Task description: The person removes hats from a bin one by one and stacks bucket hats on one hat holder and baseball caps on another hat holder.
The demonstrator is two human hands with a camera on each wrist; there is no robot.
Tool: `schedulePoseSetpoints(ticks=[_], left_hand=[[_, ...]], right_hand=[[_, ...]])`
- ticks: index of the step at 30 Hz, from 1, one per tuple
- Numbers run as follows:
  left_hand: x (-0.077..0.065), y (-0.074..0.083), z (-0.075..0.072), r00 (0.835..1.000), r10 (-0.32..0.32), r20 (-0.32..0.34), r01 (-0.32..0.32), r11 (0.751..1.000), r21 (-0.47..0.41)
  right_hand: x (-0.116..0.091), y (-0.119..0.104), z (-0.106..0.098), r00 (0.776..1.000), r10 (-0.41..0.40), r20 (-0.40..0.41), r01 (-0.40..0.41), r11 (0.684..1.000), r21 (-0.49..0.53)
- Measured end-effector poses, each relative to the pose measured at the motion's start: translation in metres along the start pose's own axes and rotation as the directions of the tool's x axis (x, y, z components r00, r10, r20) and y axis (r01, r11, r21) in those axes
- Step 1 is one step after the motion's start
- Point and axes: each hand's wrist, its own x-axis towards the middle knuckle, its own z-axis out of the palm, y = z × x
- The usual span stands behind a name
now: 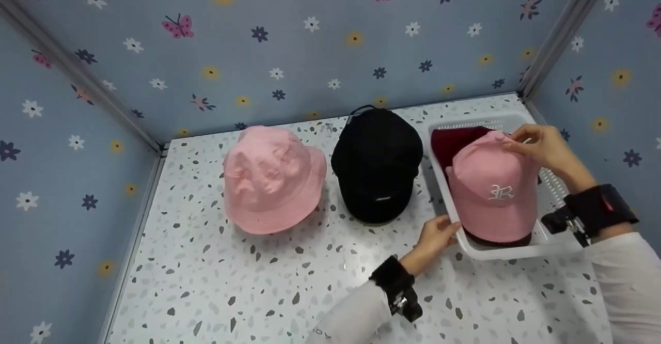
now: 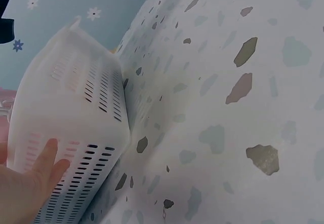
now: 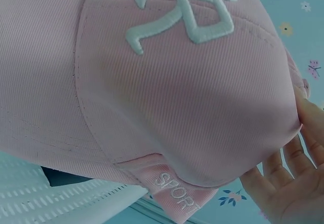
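Note:
My right hand (image 1: 539, 145) pinches the crown of a pink baseball cap (image 1: 477, 166) with a white embroidered letter. The cap is over the white plastic basket (image 1: 496, 253), brim toward me; in the right wrist view a side tab on the cap (image 3: 192, 107) reads SPORT. Beneath and behind it show a dark red item (image 1: 446, 140) and a dark brim, mostly hidden. My left hand (image 1: 433, 238) grips the basket's front left corner. In the left wrist view, its fingers (image 2: 43, 168) lie against the slotted outer wall.
A black cap (image 1: 379, 163) stands on the speckled table (image 1: 217, 292) just left of the basket. Farther left sits a pink bucket hat (image 1: 268, 178). Flower-patterned panels (image 1: 310, 49) enclose the table at the back and both sides.

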Motion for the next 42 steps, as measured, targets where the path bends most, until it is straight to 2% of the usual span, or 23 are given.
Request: schedulePoseSetpoints(ticks=[7, 15, 22, 29, 33, 37, 39, 42], left_hand=[[0.0, 0.001, -0.004, 0.999, -0.03, -0.014, 0.03, 0.999, 0.011], [0.001, 0.004, -0.015, 1.0, 0.001, -0.004, -0.001, 0.999, -0.044], [0.001, 0.011, -0.027, 1.0, 0.007, -0.024, -0.01, 0.994, -0.11], [-0.004, 0.02, -0.035, 0.997, 0.079, -0.008, -0.079, 0.994, -0.077], [-0.006, 0.026, -0.039, 0.996, 0.086, 0.005, -0.086, 0.993, -0.085], [-0.009, 0.031, -0.042, 0.996, 0.086, 0.032, -0.082, 0.99, -0.115], [-0.011, 0.035, -0.043, 0.995, 0.082, 0.05, -0.073, 0.984, -0.162], [-0.015, 0.039, -0.044, 0.993, 0.083, 0.084, -0.058, 0.962, -0.266]], right_hand=[[-0.004, -0.014, -0.007, 0.998, 0.043, -0.05, -0.044, 0.999, -0.001], [-0.009, -0.032, -0.018, 0.995, 0.013, -0.1, -0.005, 0.997, 0.081], [-0.014, -0.047, -0.031, 0.991, 0.027, -0.133, -0.016, 0.997, 0.079], [-0.021, -0.059, -0.037, 0.982, -0.028, -0.187, 0.063, 0.98, 0.187], [-0.025, -0.062, -0.036, 0.98, -0.043, -0.193, 0.092, 0.963, 0.252], [-0.028, -0.066, -0.035, 0.987, -0.035, -0.155, 0.094, 0.916, 0.39], [-0.03, -0.068, -0.033, 0.991, -0.034, -0.131, 0.093, 0.871, 0.482], [-0.033, -0.071, -0.031, 0.994, -0.046, -0.097, 0.096, 0.783, 0.614]])
